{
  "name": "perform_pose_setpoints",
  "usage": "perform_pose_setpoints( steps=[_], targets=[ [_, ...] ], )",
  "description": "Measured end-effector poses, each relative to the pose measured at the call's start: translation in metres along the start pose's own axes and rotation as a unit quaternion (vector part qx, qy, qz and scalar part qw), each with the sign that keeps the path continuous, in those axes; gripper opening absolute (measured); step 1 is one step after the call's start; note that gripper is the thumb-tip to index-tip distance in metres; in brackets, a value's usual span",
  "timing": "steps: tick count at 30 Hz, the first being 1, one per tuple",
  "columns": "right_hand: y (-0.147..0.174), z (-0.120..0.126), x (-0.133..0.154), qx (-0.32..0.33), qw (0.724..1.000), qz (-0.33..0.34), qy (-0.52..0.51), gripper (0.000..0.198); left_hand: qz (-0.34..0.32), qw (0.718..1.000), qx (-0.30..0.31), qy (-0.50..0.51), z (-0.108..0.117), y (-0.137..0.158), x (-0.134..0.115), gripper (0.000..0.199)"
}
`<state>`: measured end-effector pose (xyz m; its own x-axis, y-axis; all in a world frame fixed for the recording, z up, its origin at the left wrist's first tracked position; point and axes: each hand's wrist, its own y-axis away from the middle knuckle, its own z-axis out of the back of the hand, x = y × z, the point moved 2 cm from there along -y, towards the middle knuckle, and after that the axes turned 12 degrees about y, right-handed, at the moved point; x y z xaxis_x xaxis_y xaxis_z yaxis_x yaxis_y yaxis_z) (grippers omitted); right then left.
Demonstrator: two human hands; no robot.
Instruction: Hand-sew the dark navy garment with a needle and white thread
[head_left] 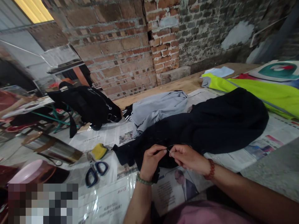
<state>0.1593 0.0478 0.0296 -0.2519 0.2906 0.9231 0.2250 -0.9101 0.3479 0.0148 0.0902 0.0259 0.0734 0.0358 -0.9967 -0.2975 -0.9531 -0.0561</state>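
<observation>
A dark navy garment (210, 121) lies bunched across the newspaper in front of me. Over its near edge, my left hand (150, 160) and my right hand (190, 158) meet, fingertips almost touching. Each is closed in a pinch. Between them shows a thin, short glint that looks like a sewing needle (168, 150); one end is in my left fingers, the other by my right. A fine dark line, probably thread, curves above my right hand. To the left lie scissors (95, 172) with dark blue handles, beside a yellow sponge-like piece (99, 151).
Newspaper (105, 199) under clear plastic covers the table. Leftward stand a metal flask (54, 147), a pink-lidded container (32, 172) and a black bag (86, 105). Behind are grey clothing (158, 107), a neon yellow garment (261, 93) and an iron (277, 71). Another person's arm (14, 104) shows far left.
</observation>
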Motion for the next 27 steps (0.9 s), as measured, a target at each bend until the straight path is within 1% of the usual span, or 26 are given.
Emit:
perform_pose_setpoints(
  steps=[2,4,5,7,10,11,12,13,14,16,17,18,19,21,22,23,24,27],
  targets=[
    [-0.005,-0.002,-0.002,-0.018,1.0,0.003,0.002,0.01,-0.016,1.0,0.02,-0.015,-0.002,0.0,-0.001,0.006],
    [-0.01,-0.004,-0.004,-0.045,0.999,0.019,0.008,0.006,-0.022,0.999,0.029,-0.025,-0.004,0.001,0.0,0.006],
    [-0.012,-0.005,-0.005,-0.055,0.998,0.031,0.012,0.003,-0.023,0.999,0.027,-0.028,-0.004,0.001,0.0,0.006],
    [-0.01,-0.005,-0.005,-0.058,0.996,0.053,0.035,0.008,-0.021,0.999,0.012,-0.034,-0.003,0.001,0.002,0.007],
    [0.001,0.005,0.001,-0.033,0.99,0.066,0.118,0.014,-0.016,0.999,-0.019,-0.048,-0.001,0.0,0.004,0.008],
    [0.005,0.012,0.006,-0.037,0.984,0.075,0.158,0.015,-0.013,0.998,-0.025,-0.051,-0.001,0.0,0.005,0.009],
    [0.009,0.021,0.011,-0.056,0.974,0.09,0.2,0.015,-0.011,0.998,-0.031,-0.052,-0.001,0.0,0.005,0.01],
    [0.011,0.031,0.017,-0.097,0.96,0.112,0.239,0.016,-0.011,0.998,-0.033,-0.052,-0.001,0.0,0.005,0.01],
    [0.012,0.042,0.023,-0.16,0.939,0.14,0.271,0.016,-0.011,0.998,-0.033,-0.052,-0.002,0.0,0.005,0.011],
    [0.009,0.061,0.033,-0.297,0.882,0.193,0.309,0.017,-0.014,0.998,-0.032,-0.055,-0.003,0.001,0.004,0.011],
    [0.004,0.066,0.034,-0.332,0.864,0.209,0.315,0.017,-0.016,0.998,-0.03,-0.057,-0.003,0.001,0.003,0.011],
    [-0.003,0.069,0.034,-0.329,0.864,0.215,0.314,0.019,-0.016,0.998,-0.027,-0.059,-0.003,0.001,0.002,0.011],
    [-0.012,0.068,0.031,-0.289,0.882,0.212,0.308,0.021,-0.015,0.998,-0.024,-0.059,-0.004,0.001,0.001,0.011],
    [-0.028,0.058,0.022,-0.155,0.93,0.184,0.277,0.027,-0.014,0.998,-0.018,-0.054,-0.004,0.001,0.0,0.01],
    [-0.034,0.052,0.017,-0.1,0.947,0.168,0.254,0.029,-0.015,0.999,-0.015,-0.05,-0.004,0.001,-0.001,0.01],
    [-0.038,0.045,0.013,-0.065,0.959,0.153,0.231,0.029,-0.018,0.999,-0.012,-0.044,-0.004,0.001,-0.001,0.009],
    [-0.041,0.04,0.01,-0.048,0.967,0.139,0.208,0.028,-0.021,0.999,-0.008,-0.038,-0.005,0.0,-0.001,0.009],
    [-0.044,0.03,0.006,-0.033,0.983,0.11,0.142,0.022,-0.029,0.999,-0.002,-0.032,-0.005,-0.001,-0.001,0.007]
  ],
)
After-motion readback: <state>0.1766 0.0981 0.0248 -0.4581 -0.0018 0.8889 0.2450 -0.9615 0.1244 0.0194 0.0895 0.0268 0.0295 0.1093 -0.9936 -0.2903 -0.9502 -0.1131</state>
